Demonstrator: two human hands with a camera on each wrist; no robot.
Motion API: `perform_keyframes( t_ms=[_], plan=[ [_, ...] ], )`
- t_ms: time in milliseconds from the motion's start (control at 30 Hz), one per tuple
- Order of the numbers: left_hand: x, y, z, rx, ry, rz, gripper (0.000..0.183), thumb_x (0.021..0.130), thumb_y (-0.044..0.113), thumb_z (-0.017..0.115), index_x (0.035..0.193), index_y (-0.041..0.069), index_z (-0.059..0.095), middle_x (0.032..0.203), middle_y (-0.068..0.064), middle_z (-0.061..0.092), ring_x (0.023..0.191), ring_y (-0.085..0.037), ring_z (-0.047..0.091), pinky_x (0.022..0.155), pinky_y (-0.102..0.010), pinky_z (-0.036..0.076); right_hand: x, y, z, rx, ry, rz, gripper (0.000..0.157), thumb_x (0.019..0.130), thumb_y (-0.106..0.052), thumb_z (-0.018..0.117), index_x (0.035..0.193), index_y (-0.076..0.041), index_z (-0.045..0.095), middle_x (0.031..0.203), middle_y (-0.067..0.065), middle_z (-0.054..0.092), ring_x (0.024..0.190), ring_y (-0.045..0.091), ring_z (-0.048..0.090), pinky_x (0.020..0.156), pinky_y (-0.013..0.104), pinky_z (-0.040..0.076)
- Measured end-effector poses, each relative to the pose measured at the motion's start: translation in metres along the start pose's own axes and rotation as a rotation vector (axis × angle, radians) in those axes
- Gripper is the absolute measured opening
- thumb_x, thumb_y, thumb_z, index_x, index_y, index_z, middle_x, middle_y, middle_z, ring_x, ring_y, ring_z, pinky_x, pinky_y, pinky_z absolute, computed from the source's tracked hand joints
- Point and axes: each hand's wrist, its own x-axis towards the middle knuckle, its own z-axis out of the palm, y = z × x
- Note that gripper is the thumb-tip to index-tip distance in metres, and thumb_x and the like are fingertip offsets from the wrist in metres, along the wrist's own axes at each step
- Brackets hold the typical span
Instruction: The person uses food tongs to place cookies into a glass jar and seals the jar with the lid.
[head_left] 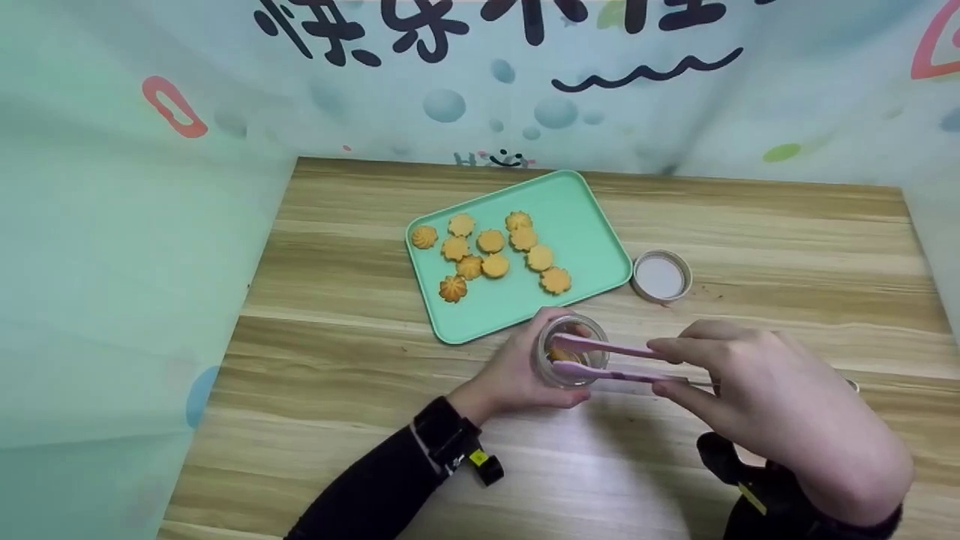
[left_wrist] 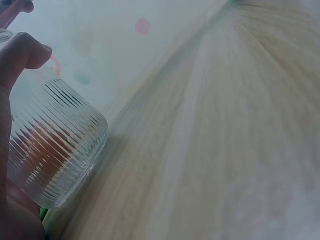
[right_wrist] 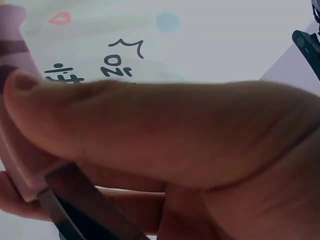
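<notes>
My left hand (head_left: 517, 371) grips a clear ribbed glass jar (left_wrist: 55, 145) round its side, its open mouth facing up in the head view. Cookies show through the jar's wall as a brown blur. Between the thumb and fingers of my right hand (head_left: 765, 382) is a pair of pink tongs (head_left: 622, 349), whose tips reach into the jar's mouth. A cookie (head_left: 564, 354) lies by the tips; whether they pinch it is unclear. Beyond the jar, a mint-green tray (head_left: 589, 225) carries several flower-shaped cookies (head_left: 491, 241).
A round lid (head_left: 661, 276) lies beside the tray's right corner. The wooden tabletop (head_left: 322, 330) ends at a printed cloth backdrop (head_left: 450, 67), with cloth (head_left: 97, 300) at the left too. Reddish crumbs are scattered near the lid.
</notes>
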Motion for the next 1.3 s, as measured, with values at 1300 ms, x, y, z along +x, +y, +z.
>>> perform_keyframes(
  t_ms=[1300],
  plan=[
    [0.0, -0.003, 0.0, 0.052, 0.032, -0.028, 0.096, 0.069, 0.01, 0.102, 0.15, 0.014, 0.05, 0.141, -0.007, 0.067, 0.132, -0.032, 0.063, 0.12, -0.048, 0.048, 0.055, 0.059, 0.022, 0.071, 0.044, 0.152, 0.032, 0.1, -0.028, 0.083, 0.128, -0.013, 0.078, 0.097, 0.005, 0.073, 0.073, 0.018, 0.058, 0.065, 0.041, 0.049]
  ],
)
